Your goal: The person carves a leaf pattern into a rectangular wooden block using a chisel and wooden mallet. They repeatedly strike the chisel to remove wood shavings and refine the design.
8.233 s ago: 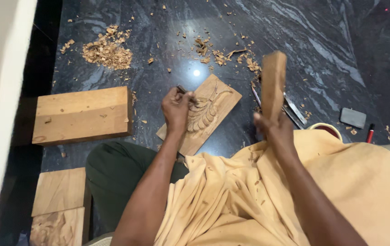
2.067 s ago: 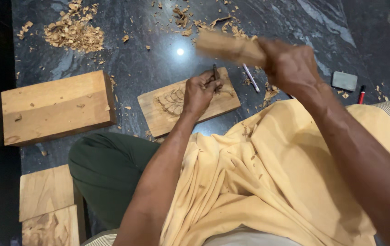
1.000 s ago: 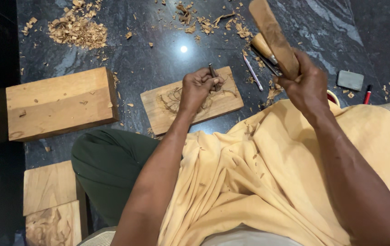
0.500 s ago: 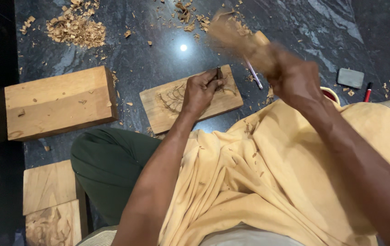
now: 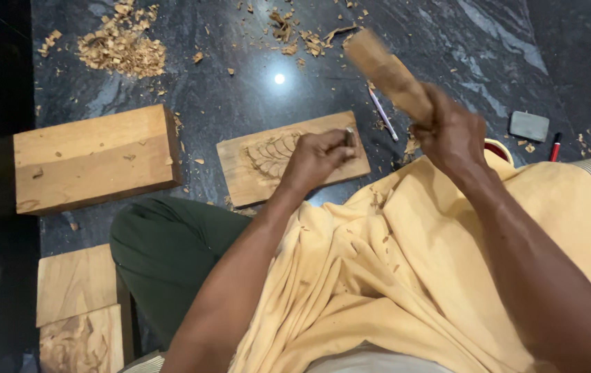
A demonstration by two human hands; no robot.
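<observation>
The chisel is mostly hiding inside the closed left hand resting on the carved board; the right hand is gripping a blurred wooden mallet above it.

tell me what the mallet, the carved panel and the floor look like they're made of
Mallet in the right hand: bare pale wood, matte, likely unfinished. Carved panel under the left hand: raw light wood with visible grain and fresh-cut relief. Floor: dark polished stone, probably granite or marble, with grey veining and a bright lamp reflection.

wooden mallet motion-blurred, chisel mostly hidden inside left hand
</observation>
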